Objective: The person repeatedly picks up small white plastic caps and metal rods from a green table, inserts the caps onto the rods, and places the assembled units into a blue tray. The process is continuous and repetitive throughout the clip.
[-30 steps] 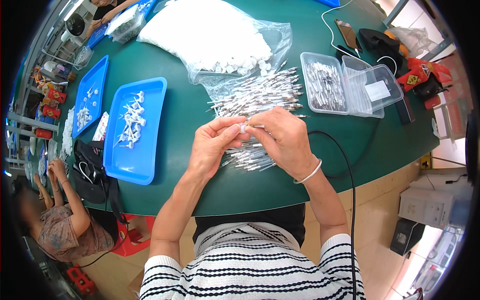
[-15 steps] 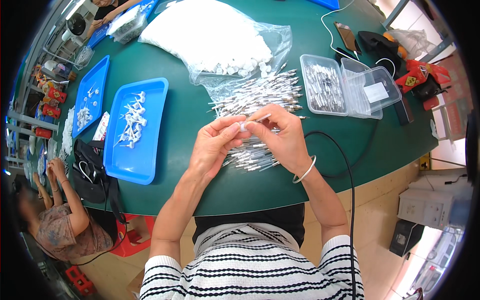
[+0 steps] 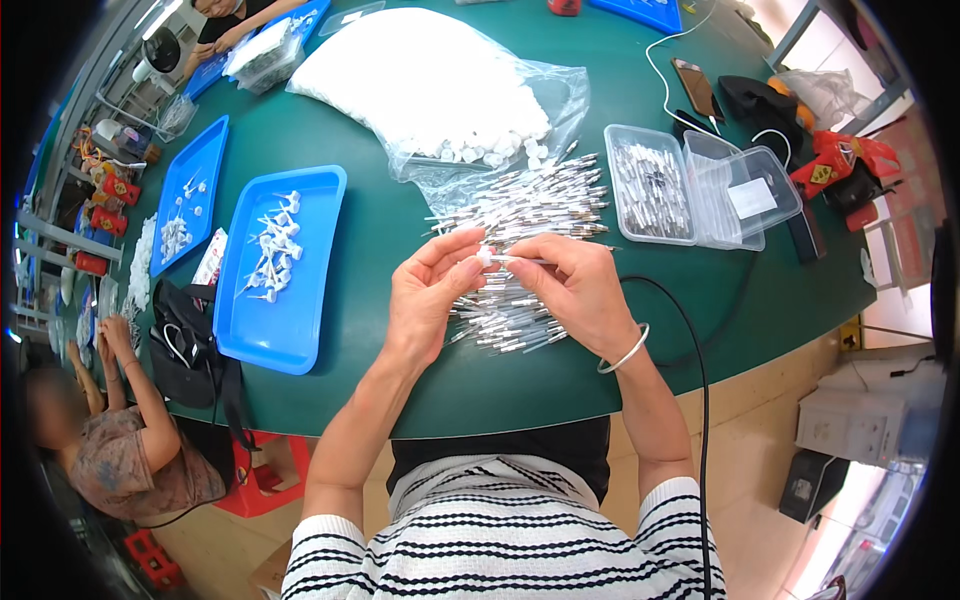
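Note:
Just above the near edge of a green table, both my hands meet over a pile of thin metal-and-white rods (image 3: 530, 200). My left hand (image 3: 428, 290) pinches a small white plastic cap (image 3: 486, 256) between thumb and fingers. Closed on a slim rod (image 3: 518, 261), my right hand (image 3: 572, 285) holds it level, its end at the cap. Whether the rod sits inside the cap I cannot tell. To the left, a blue tray (image 3: 270, 345) holds several white caps with rods attached (image 3: 275, 240).
A big clear bag of white caps (image 3: 420, 80) lies beyond the pile. At right stand an open clear box of rods (image 3: 650, 185), a phone (image 3: 697, 88) and a black cable (image 3: 690, 320). Further left are a second blue tray (image 3: 212, 150), a black bag (image 3: 185, 345) and a seated co-worker (image 3: 130, 430).
My right hand has turned the rod from slanting upward to level and drawn slightly right. My left hand still pinches the cap. The whole view has shifted slightly.

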Available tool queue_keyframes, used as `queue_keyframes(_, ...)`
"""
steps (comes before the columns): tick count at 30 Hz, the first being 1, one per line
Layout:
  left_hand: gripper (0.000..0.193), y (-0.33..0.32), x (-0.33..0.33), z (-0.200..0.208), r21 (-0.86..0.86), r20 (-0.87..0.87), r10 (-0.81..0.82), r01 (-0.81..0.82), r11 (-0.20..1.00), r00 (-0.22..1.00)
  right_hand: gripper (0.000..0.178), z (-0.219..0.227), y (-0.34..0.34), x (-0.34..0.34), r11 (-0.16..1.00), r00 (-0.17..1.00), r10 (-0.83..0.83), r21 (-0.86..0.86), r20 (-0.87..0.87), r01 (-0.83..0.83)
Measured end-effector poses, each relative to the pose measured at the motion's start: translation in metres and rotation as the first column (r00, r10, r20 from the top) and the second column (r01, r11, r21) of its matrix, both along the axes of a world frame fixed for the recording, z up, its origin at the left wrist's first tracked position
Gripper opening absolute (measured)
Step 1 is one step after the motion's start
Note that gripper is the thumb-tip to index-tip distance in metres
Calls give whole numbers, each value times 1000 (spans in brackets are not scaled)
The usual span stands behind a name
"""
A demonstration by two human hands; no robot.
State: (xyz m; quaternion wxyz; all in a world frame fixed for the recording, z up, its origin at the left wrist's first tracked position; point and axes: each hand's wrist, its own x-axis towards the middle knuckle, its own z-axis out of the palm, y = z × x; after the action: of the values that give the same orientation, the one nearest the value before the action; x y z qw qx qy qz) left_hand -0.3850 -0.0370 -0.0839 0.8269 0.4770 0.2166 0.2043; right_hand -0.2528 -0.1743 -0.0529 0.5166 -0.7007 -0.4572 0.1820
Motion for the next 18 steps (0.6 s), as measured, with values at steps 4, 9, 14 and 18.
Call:
queue_keyframes(4, 30, 3, 0, -9, -10, 14, -26, 26, 1000, 1000, 12, 1, -1, 1, 999, 998, 16, -36, 55, -14)
queue_keyframes(9, 30, 2, 0, -7, -31, 39, -58, 59, 998, 998, 10, -9, 3, -5, 996, 979, 1, 91, 202, -20)
queue_keyframes(14, 25, 4, 0, -12, 15, 64, -36, 35, 999, 997, 10, -12, 4, -8, 994, 956, -29, 106, 291, -2)
queue_keyframes(18, 23, 2, 0, -10, 115, 71, -15, 6, 993, 997, 9, -16, 5, -8, 992, 942, -39, 125, 333, -3)
